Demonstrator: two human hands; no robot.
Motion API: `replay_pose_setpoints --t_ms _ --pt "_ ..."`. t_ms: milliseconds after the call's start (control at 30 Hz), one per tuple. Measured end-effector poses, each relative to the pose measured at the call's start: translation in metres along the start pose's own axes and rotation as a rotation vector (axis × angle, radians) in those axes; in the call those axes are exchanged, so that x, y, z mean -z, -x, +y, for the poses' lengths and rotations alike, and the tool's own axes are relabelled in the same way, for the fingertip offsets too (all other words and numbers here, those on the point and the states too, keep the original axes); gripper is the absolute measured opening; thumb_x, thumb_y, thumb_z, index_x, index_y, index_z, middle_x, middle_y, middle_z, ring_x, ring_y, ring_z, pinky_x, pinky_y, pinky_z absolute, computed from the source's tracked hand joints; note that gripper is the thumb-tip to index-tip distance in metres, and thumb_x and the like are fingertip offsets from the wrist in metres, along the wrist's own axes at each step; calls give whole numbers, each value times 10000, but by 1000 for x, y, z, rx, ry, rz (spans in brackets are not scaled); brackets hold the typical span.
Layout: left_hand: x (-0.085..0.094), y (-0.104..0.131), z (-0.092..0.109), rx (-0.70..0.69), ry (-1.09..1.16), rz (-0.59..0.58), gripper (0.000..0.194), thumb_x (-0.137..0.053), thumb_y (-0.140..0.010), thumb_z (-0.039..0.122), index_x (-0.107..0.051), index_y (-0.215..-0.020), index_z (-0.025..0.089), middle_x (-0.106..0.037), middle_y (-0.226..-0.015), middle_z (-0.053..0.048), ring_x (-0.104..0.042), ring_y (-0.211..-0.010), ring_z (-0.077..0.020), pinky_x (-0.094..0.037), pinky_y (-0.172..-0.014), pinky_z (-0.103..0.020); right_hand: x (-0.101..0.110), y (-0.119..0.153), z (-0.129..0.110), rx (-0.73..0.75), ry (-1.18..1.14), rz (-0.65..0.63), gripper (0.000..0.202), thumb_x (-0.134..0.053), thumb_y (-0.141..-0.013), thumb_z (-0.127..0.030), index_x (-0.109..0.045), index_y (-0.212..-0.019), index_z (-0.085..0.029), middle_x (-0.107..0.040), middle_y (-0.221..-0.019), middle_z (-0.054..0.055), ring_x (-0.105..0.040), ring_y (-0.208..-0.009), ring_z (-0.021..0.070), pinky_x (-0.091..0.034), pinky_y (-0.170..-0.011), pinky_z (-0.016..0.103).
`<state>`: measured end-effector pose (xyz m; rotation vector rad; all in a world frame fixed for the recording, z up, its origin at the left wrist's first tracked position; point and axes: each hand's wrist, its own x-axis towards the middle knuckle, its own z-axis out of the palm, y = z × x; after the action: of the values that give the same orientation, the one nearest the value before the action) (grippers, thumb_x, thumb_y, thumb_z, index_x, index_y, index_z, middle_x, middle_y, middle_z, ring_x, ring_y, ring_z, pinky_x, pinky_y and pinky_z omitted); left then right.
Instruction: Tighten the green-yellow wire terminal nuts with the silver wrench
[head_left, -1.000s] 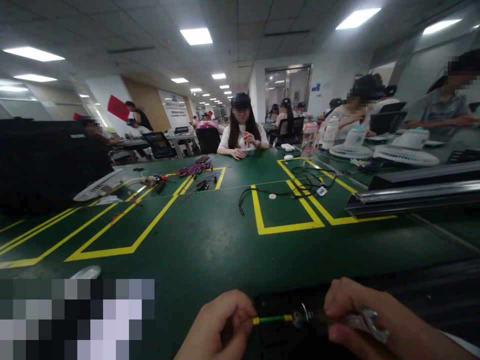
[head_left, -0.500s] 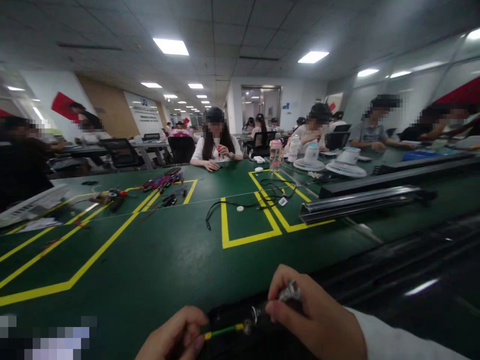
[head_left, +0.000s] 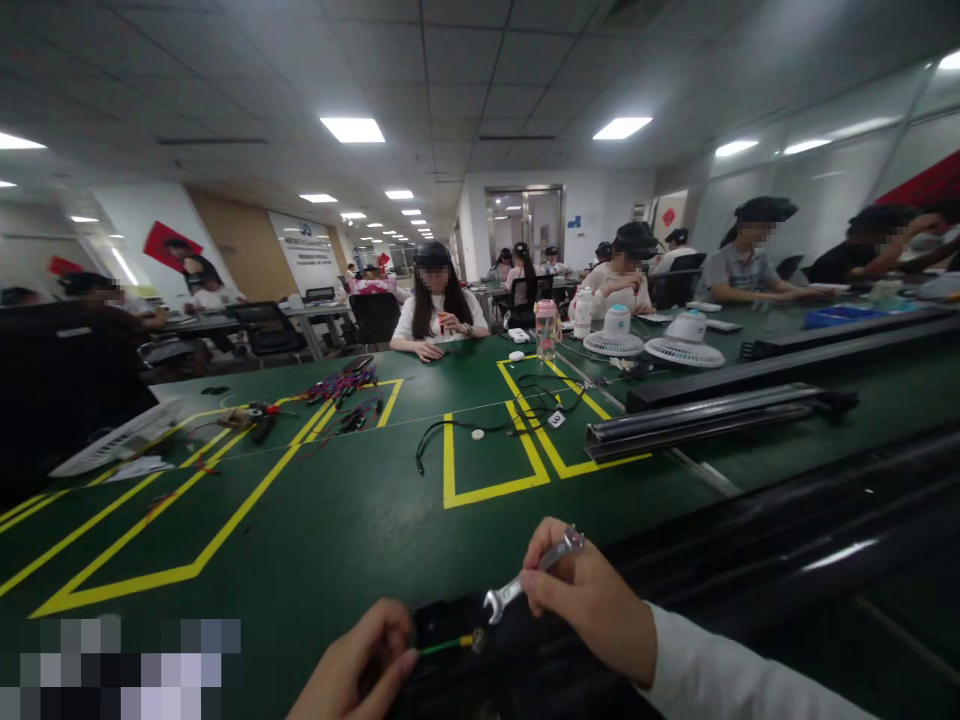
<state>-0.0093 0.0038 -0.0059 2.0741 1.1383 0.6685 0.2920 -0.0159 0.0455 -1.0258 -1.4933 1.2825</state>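
My right hand (head_left: 589, 600) grips a silver wrench (head_left: 511, 597), its open jaw pointing down-left over a dark piece. Between the thumb and fingers of my left hand (head_left: 367, 655) is a green wire (head_left: 442, 647) with a yellow sleeve at its far end. That end meets a small metal fastener (head_left: 478, 640) on the black part (head_left: 450, 690) below both hands. The wrench jaw is close above the fastener; whether they touch is unclear.
Across the green table (head_left: 337, 520) sits a person. Black metal rails (head_left: 697, 425) lie at the right, with white fans (head_left: 684, 342) behind. A black cable (head_left: 442, 425), a pink bottle (head_left: 547, 330) and bundled wires (head_left: 341, 382) are farther back.
The wrench in my right hand has turned into clearer view, with its jaw now lower left. The camera view has shifted slightly, and my left hand still pinches the wire.
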Motion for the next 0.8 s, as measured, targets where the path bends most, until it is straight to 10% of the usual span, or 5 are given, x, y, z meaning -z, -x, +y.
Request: replay_pose_setpoints --t_ms 300,800 --pt "-2 -1 18 54 69 -10 66 -544 -939 167 -518 -899 212 -561 -764 25 -525 -682 -166 -394 -622 -242 -19 10 -24 107 746 -100 240 -669 -987 -305 -658 -1197 -190 -679 -1226 73 -689 -1007 251 -566 -857 465" --pt "4 6 34 33 133 -38 193 -500 -907 32 -510 -970 214 -560 -820 25 -534 -709 -153 -398 -642 -253 -21 2 -21 107 988 -193 156 -661 -994 -287 -680 -1104 -179 -711 -1102 48 -706 -897 212 -586 -785 408"
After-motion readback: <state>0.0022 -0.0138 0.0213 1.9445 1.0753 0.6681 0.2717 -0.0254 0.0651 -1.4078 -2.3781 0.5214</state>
